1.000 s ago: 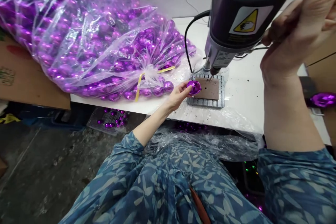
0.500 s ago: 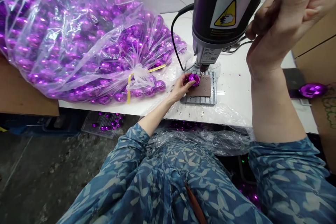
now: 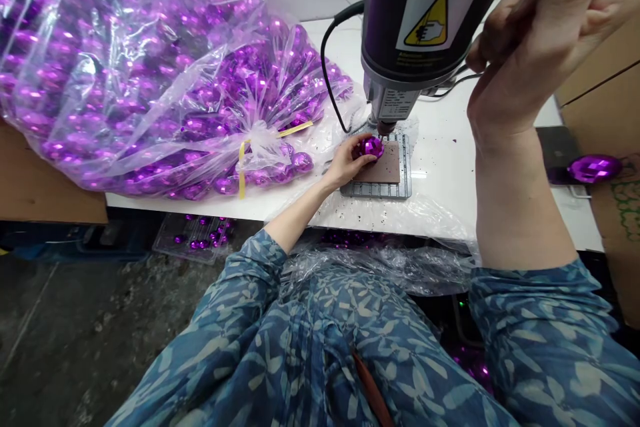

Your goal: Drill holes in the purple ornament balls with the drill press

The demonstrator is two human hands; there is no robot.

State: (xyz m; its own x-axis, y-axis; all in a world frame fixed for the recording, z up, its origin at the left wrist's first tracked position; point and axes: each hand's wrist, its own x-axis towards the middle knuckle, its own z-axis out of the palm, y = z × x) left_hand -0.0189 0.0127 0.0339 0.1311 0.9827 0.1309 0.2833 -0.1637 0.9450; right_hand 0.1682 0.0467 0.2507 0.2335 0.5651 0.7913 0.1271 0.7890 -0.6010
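Under the grey bench drill head, left hand pinches a faceted purple plastic bauble on the brown backing block. Right hand curled around the feed lever. Drilling step, I'd say; next needs steady feed, bauble held still.

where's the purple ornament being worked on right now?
Head view, centre: the purple ornament sits in the left hand, on the brown pad directly under the drill press.

ball: shiny purple | drill head: dark grey, yellow warning label | sleeves: blue leaf print
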